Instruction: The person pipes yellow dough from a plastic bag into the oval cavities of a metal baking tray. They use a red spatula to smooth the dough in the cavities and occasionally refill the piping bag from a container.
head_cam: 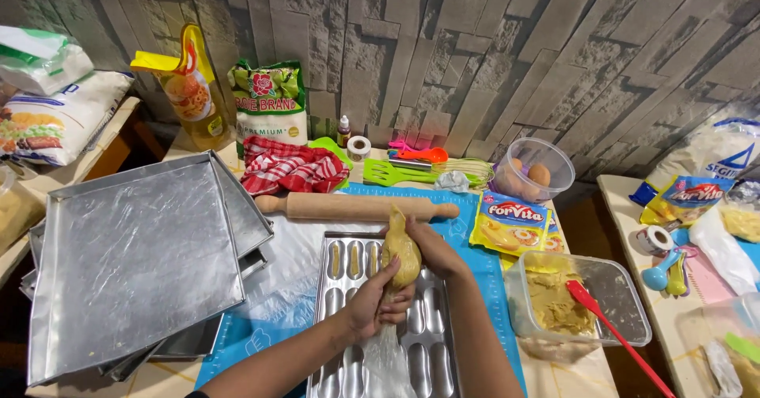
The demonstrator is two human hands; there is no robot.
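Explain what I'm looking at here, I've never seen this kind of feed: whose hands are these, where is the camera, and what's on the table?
There is one picture, from a camera worn on a person's head, looking down at their own bare hands. The left hand and right hand together grip a clear piping bag of dough, held over a metal mould tray with long finger-shaped hollows. Behind it lie a wooden rolling pin and a red checked cloth. To the left sits a stack of flat baking trays. To the right stands a plastic tub of dough with a red spatula, and further back a bowl of eggs.
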